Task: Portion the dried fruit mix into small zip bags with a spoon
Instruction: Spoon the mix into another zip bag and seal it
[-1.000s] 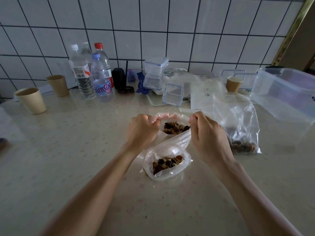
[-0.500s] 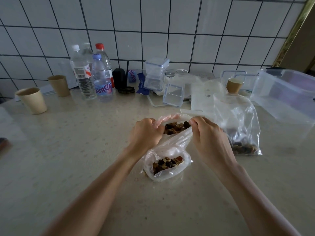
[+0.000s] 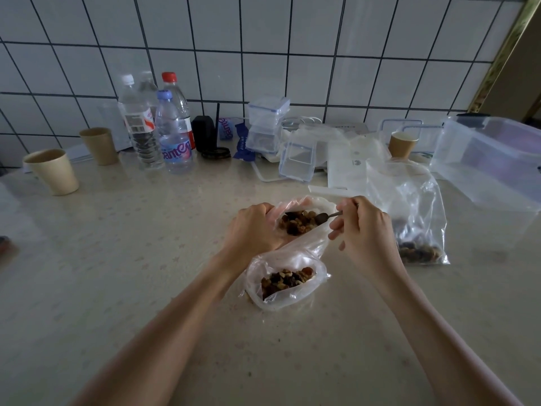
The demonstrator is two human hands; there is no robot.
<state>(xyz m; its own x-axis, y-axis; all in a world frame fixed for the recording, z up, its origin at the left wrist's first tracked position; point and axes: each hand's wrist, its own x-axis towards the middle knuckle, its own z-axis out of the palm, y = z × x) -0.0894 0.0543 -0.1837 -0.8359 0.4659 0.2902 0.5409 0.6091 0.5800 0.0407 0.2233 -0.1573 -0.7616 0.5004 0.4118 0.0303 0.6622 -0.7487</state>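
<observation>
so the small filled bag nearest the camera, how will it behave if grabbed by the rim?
Likely floppy: the small bag is thin, crumpled film slumped on the counter. Probably bottom-heavy, since the fruit mix pools low. Its mouth looks open, so tilting it could spill.

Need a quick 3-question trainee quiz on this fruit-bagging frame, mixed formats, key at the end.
1. True or false: the right hand holds a spoon whose bowl is in the upper bag.
2. What is the left hand doing? A) gripping that bag's rim B) lifting a bottle C) resting flat on the counter
3. Fill in: the nearer bag lies on the counter, touched by ____ hand.

Key: 1 true; 2 A; 3 neither
</observation>
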